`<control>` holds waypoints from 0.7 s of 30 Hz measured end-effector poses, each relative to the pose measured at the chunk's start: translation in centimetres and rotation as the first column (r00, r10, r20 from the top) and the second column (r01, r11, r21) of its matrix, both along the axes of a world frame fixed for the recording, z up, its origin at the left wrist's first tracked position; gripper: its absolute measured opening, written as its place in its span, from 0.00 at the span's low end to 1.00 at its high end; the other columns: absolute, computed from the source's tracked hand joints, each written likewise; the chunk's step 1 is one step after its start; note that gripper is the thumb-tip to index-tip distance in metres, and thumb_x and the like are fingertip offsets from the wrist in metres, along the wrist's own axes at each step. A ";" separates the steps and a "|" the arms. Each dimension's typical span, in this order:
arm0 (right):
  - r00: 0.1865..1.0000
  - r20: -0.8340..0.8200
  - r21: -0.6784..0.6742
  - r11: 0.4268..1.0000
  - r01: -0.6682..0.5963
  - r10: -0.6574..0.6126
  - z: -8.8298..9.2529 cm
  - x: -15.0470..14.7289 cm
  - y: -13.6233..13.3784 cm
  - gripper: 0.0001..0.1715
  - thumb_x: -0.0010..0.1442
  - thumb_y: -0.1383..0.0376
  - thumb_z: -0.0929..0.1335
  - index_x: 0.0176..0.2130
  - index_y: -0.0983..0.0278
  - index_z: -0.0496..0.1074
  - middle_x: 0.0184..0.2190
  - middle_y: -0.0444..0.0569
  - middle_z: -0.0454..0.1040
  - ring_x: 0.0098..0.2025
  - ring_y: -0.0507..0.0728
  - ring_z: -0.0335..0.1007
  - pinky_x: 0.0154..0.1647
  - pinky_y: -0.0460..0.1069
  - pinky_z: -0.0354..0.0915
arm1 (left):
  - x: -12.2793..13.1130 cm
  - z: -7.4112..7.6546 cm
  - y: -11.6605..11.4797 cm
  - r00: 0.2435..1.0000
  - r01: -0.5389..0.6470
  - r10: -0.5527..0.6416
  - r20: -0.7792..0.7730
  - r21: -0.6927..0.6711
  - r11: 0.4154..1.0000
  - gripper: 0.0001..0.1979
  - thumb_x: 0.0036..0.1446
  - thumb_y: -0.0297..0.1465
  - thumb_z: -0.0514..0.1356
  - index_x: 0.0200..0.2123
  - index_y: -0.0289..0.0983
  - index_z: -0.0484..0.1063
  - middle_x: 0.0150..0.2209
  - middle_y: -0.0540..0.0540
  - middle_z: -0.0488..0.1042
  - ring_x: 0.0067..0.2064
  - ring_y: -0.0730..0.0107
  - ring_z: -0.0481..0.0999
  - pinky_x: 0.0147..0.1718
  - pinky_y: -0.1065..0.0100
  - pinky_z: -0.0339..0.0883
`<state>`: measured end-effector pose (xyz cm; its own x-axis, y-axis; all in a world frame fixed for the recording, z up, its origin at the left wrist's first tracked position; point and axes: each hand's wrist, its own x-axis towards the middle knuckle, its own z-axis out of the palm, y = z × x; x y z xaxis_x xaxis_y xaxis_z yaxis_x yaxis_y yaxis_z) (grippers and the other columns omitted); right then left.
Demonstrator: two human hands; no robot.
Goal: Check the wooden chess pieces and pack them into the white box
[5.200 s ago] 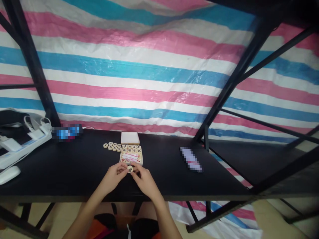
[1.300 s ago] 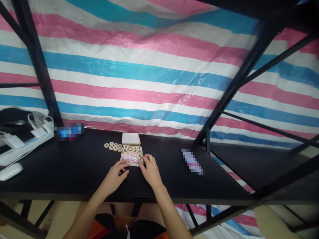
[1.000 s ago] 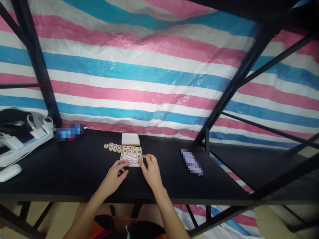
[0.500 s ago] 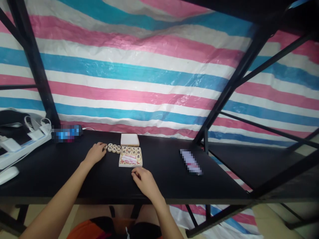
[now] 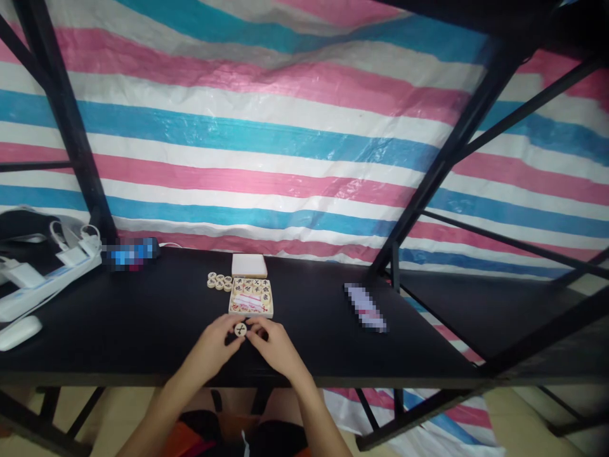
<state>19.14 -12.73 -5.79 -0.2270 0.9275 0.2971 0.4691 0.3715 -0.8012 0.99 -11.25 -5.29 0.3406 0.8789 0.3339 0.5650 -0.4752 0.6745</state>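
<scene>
A round wooden xiangqi piece (image 5: 240,329) with a dark character faces up just in front of the open box. My left hand (image 5: 213,343) pinches it from the left between thumb and fingers. From the other side, my right hand (image 5: 275,344) closes its thumb and forefinger on the piece's right edge. The white box (image 5: 250,315) holds rows of xiangqi pieces, with a pale pink-marked slip lying over some of them. Left of the box, several loose pieces (image 5: 219,281) sit in two short rows on the black table.
A white box lid (image 5: 248,266) lies behind the box. At the right is a blurred-out phone-like object (image 5: 365,308). A white power strip (image 5: 52,284) with plugs and a blurred dark device (image 5: 133,253) occupy the left. Striped sheeting (image 5: 266,139) hangs behind the table (image 5: 304,349).
My left hand has come from the loose pieces at the left to the front of the box, bringing one piece. My right hand has closed on that piece's other side.
</scene>
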 end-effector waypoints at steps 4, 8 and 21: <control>0.994 -0.108 -0.042 0.998 -0.037 0.033 -0.1 0.4 -0.3 0.12 0.58 0.64 0.65 0.44 0.62 0.71 0.33 0.44 0.78 0.33 0.53 0.73 0.34 0.45 0.64 | 2.0 -0.9 -0.3 0.987 0.042 -0.037 0.158 -0.026 0.999 0.14 0.51 0.28 0.56 0.43 0.39 0.72 0.37 0.47 0.75 0.32 0.70 0.73 0.33 0.69 0.69; 0.995 -0.093 -0.045 0.998 -0.048 0.043 -0.1 0.4 -0.5 0.11 0.58 0.65 0.64 0.42 0.62 0.72 0.33 0.45 0.78 0.34 0.54 0.74 0.36 0.46 0.65 | 1.5 -1.1 -0.2 0.983 0.029 -0.025 0.183 -0.019 0.999 0.12 0.52 0.30 0.57 0.41 0.39 0.72 0.36 0.48 0.74 0.31 0.71 0.72 0.33 0.70 0.69; 0.993 -0.106 -0.020 0.998 0.052 -0.054 -0.3 0.3 -0.4 0.12 0.58 0.65 0.63 0.41 0.63 0.73 0.27 0.43 0.76 0.28 0.52 0.70 0.32 0.45 0.64 | 1.2 -0.6 0.0 0.963 0.100 -0.034 0.267 -0.236 0.967 0.13 0.53 0.34 0.58 0.39 0.35 0.76 0.33 0.46 0.79 0.33 0.66 0.76 0.36 0.68 0.70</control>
